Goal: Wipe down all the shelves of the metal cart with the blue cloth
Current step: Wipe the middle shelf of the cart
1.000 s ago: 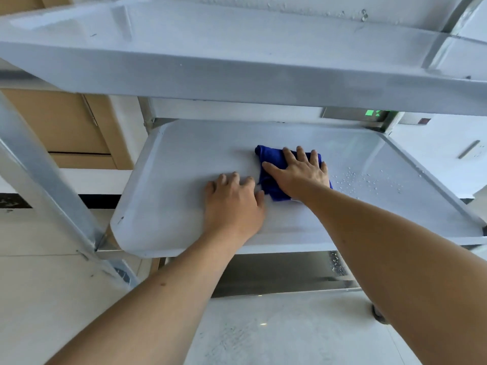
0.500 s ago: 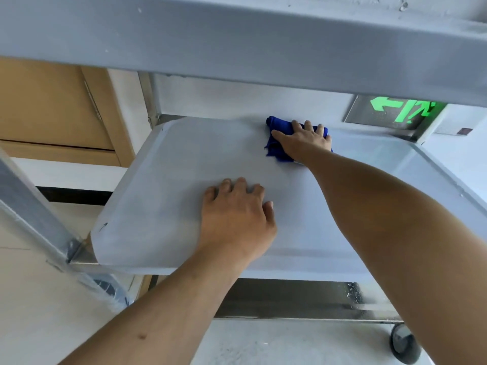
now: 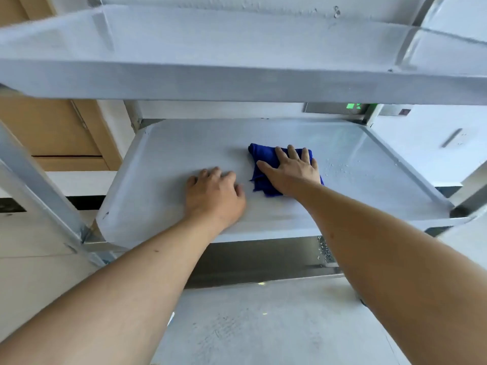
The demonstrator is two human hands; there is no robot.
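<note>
Pale tiled floor (image 3: 39,272) and a white wall, with a wooden door (image 3: 52,127) at upper left and a green-lit sign (image 3: 353,106) partly hidden behind the cart's top edge. The metal cart (image 3: 39,185) fills the view: top shelf (image 3: 237,48) nearest the camera, middle shelf (image 3: 184,143) below it, bottom shelf (image 3: 263,325) at the lower edge of the frame.

Blue cloth (image 3: 263,159) lies bunched on the middle shelf, slightly right of centre and about midway between front and back rims. The right hand (image 3: 292,172) lies palm-down on top of it, fingers straight and spread, thumb pointing left across the cloth; it presses rather than grips. Cloth edges show to the left, front and far side of the hand.

The left hand (image 3: 213,196) rests palm-down on the bare shelf just left of the cloth, not touching it, fingers slightly bent with tips on the metal, holding nothing.

Water droplets (image 3: 340,167) sit on the shelf surface just right of the cloth. More droplets (image 3: 322,250) cling to the metal band under the middle shelf's front edge.
</note>
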